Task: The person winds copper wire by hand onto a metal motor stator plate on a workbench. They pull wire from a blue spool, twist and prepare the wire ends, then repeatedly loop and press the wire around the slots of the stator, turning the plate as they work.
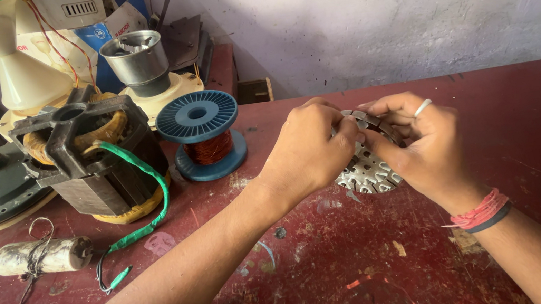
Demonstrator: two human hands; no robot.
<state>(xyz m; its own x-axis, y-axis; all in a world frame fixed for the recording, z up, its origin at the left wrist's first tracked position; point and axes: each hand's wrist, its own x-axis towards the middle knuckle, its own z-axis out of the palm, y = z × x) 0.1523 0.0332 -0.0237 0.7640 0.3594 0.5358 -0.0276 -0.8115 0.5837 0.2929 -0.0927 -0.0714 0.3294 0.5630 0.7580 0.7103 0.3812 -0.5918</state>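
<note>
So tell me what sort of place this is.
Likely a small motor-repair workshop: both hands hold a slotted metal stator core over a worn red bench, beside a blue spool of copper wire and a wound motor.

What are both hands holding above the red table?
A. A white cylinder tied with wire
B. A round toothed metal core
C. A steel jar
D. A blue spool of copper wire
B: the left hand and right hand together grip the round toothed metal core.

Left hand (308, 150) and right hand (422, 142) both grip a slotted metal stator core (367, 173) above the red table (531, 118)
</note>
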